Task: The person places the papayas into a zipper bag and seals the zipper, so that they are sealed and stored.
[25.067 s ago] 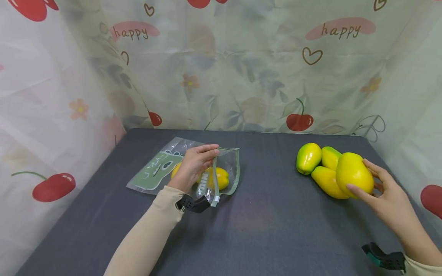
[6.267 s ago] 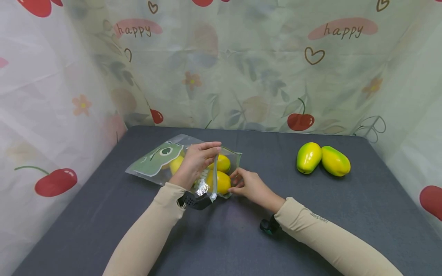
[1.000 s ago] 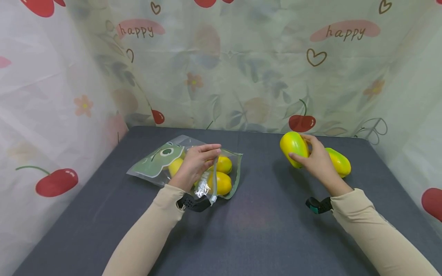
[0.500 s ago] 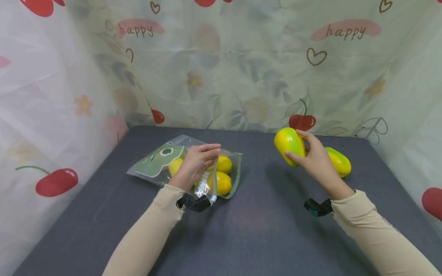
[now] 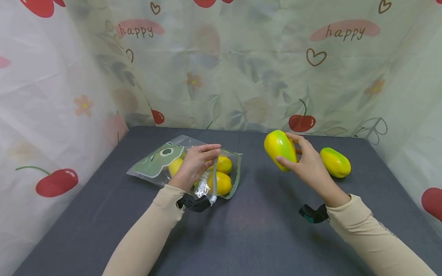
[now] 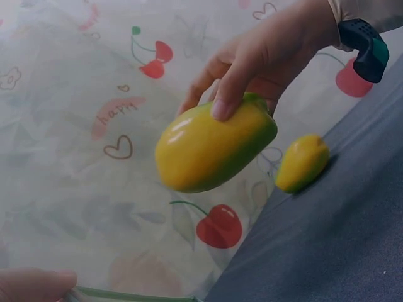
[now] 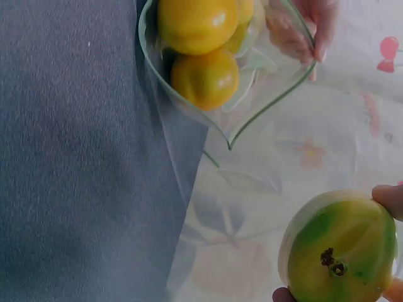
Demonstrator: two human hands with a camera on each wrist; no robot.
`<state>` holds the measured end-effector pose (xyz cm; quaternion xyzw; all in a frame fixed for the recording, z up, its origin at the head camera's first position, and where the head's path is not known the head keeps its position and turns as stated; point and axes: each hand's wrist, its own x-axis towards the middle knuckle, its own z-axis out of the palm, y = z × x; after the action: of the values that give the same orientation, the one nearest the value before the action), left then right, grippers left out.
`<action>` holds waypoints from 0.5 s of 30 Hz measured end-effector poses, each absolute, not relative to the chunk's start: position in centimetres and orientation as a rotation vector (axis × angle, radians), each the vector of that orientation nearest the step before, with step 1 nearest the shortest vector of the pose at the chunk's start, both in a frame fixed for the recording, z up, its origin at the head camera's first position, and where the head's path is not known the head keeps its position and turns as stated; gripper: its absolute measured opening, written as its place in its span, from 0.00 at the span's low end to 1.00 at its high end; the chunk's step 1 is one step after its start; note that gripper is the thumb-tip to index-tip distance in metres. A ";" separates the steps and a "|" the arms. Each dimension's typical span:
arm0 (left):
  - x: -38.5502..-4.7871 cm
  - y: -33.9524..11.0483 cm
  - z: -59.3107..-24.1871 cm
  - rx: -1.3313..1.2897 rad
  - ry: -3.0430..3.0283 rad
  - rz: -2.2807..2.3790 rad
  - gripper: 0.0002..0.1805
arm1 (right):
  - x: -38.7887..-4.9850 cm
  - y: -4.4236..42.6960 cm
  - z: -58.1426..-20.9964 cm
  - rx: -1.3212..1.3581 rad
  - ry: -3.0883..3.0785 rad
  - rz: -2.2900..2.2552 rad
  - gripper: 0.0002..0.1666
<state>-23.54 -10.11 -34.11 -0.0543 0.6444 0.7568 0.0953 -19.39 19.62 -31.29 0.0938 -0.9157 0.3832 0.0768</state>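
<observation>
A clear zip bag (image 5: 235, 168) with a green cartoon print lies on the left of the table, several yellow fruits (image 5: 221, 183) inside it. My left hand (image 5: 195, 163) pinches the upper edge of its mouth, which gapes toward the right. In the right wrist view the bag's mouth (image 7: 189, 100) shows as a wide loop with the fruits behind it. My right hand (image 5: 309, 163) grips a yellow-green papaya (image 5: 279, 149) between thumb and fingers, above the table and right of the bag. The stem end of this papaya (image 7: 340, 251) faces the right wrist camera.
One more yellow-green papaya (image 5: 335, 162) lies on the dark grey table (image 5: 255, 237), behind and right of my right hand. A printed curtain (image 5: 228, 76) hangs along the back and both sides of the table.
Over the last second my right hand has carried the papaya leftward, toward the bag. Since the oldest frame, several fruits have left the right side and more lie in the bag. My left hand keeps its place.
</observation>
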 end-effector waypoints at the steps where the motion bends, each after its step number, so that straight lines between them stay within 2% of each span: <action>1: -23.5 -10.1 -34.1 -0.163 1.909 2.244 0.17 | -19.3 19.5 -31.3 0.282 -2.747 1.151 0.46; 15: -23.5 -10.1 -34.0 -0.186 1.900 2.244 0.18 | -18.7 18.0 -32.3 0.331 -2.753 1.180 0.44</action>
<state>-23.55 -10.06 -34.00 -0.0629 0.6418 0.7581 0.0973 -18.66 17.99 -32.27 0.1095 -0.9117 0.3907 0.0639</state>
